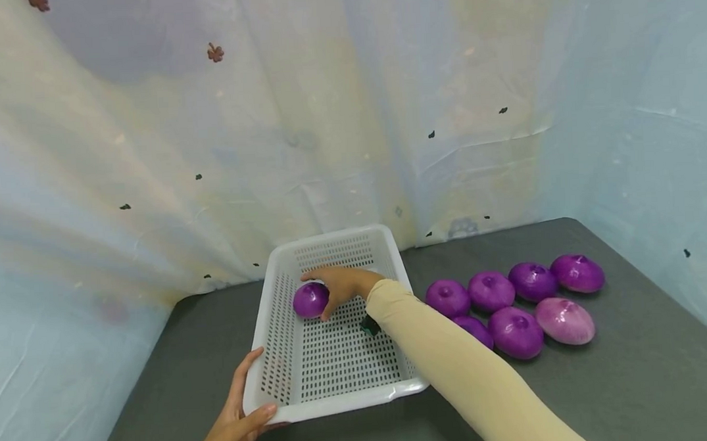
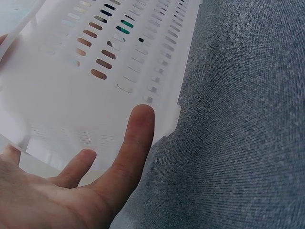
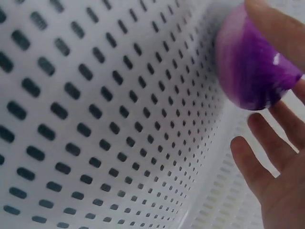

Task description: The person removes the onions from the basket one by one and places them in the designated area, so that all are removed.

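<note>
A white perforated plastic basket (image 1: 325, 396) sits on the dark table, tilted a little in the head view. My left hand (image 1: 237, 416) grips its near left corner, thumb over the rim and fingers along the outer side, as the left wrist view also shows. Inside the basket, toward its left wall, my right hand (image 1: 341, 287) holds a purple onion (image 1: 311, 300) between thumb and fingers. In the right wrist view the same onion (image 3: 252, 62) is near the basket wall; whether it touches the floor I cannot tell.
Several more purple onions (image 1: 515, 332) lie in two rows right of the basket, one of them paler (image 1: 565, 321). The right sleeve (image 1: 454, 361) partly covers one. A patterned curtain (image 1: 325, 116) hangs behind the grey tabletop (image 1: 650, 365).
</note>
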`<action>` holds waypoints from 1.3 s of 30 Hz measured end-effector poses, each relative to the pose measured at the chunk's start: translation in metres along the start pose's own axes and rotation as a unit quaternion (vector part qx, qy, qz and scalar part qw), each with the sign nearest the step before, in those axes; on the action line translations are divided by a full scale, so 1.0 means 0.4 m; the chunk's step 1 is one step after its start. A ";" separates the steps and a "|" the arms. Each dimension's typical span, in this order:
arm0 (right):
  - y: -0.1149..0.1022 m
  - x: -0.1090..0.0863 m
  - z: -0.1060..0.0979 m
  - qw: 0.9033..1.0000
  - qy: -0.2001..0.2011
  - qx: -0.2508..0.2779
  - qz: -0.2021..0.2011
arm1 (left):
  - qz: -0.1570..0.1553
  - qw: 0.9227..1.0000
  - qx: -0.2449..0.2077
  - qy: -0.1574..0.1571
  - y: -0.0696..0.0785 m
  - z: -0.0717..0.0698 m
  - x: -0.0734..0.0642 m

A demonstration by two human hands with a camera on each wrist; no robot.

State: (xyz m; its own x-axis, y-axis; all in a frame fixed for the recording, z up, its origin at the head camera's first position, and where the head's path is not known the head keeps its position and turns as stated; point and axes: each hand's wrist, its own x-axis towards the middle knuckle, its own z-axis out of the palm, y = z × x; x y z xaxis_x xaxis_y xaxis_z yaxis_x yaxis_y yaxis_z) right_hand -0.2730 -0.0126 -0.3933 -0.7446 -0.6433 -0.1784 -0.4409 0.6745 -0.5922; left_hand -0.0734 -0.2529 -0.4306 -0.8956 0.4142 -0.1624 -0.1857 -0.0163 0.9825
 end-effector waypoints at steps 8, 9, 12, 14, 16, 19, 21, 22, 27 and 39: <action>0.000 0.000 0.008 0.999 -0.008 0.031 -0.006 | -0.002 1.000 -0.004 0.004 0.000 0.004 -0.001; -0.002 0.001 0.009 1.000 -0.009 0.024 -0.008 | 0.001 1.000 -0.007 -0.001 0.000 0.002 -0.001; -0.006 0.005 0.014 1.000 -0.012 0.004 -0.005 | 0.008 1.000 -0.013 -0.016 -0.001 -0.003 -0.001; -0.010 0.008 0.018 1.000 -0.015 -0.004 0.003 | 0.012 0.999 -0.020 -0.027 -0.001 -0.007 -0.001; -0.013 0.009 0.022 1.000 -0.015 -0.008 0.010 | 0.017 0.999 -0.023 -0.034 -0.001 -0.010 -0.002; -0.014 0.009 0.025 1.000 -0.014 -0.008 0.017 | 0.017 0.999 -0.025 -0.040 -0.002 -0.011 -0.002; -0.014 0.008 0.025 1.000 -0.010 -0.006 0.022 | 0.016 0.999 -0.024 -0.041 -0.002 -0.011 -0.001; -0.014 0.007 0.025 1.000 -0.007 -0.005 0.027 | 0.015 0.999 -0.024 -0.041 -0.002 -0.011 0.000; -0.012 0.006 0.022 1.000 -0.001 -0.006 0.028 | 0.012 0.999 -0.018 -0.037 -0.002 -0.008 0.002; -0.036 -0.007 -0.002 0.999 0.032 -0.015 -0.030 | 0.015 0.999 -0.021 -0.041 -0.001 -0.012 0.002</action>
State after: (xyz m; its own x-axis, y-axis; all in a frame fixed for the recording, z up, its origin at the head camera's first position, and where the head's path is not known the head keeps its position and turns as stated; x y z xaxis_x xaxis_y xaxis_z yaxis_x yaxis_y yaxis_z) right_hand -0.2648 -0.0202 -0.3837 -0.7469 -0.6586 -0.0915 -0.4994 0.6465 -0.5766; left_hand -0.0759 -0.2569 -0.4314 -0.8654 0.4856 -0.1234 -0.1780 -0.0676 0.9817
